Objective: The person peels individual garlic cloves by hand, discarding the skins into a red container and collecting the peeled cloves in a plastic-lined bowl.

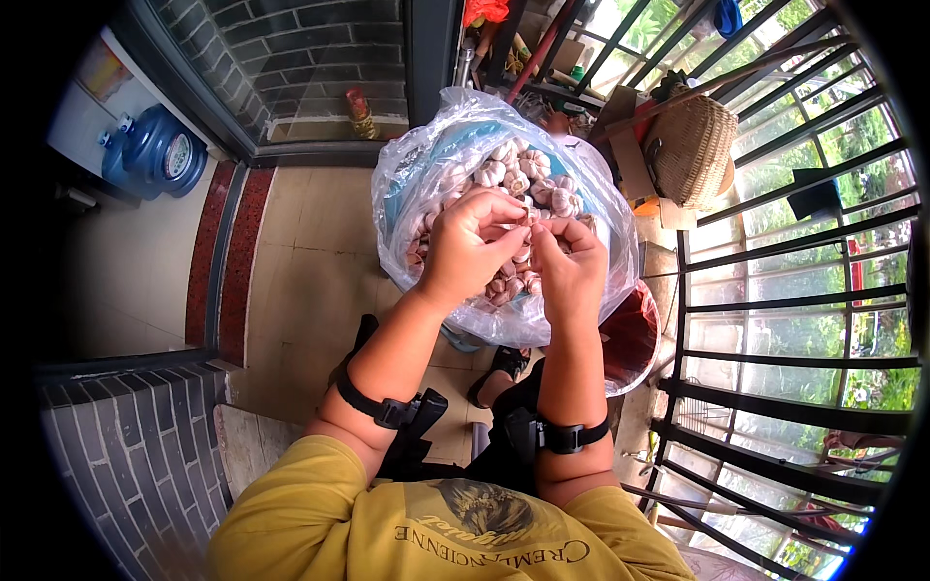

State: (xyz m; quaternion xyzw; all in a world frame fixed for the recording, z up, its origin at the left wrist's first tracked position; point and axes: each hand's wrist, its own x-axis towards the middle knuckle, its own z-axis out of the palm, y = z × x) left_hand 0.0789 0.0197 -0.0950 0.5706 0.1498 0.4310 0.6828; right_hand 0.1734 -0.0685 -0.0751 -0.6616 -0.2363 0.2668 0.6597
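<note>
Over a heap of garlic bulbs (536,164), my left hand (468,243) and my right hand (572,261) meet fingertip to fingertip. Between them they pinch a small piece of garlic (529,215), mostly covered by my fingers. The bulbs fill a clear plastic bag (501,330) spread open over a blue basin or tray, whose shape is partly hidden. Loose pinkish cloves (501,290) lie in the near part of the heap, below my hands.
A bin with a red liner (631,341) stands at the right beside the bag. Further right are a woven basket (690,145) and black window bars (792,298). Blue water jugs (163,152) stand beyond the doorway at left. My sandalled foot (501,378) is below the bag.
</note>
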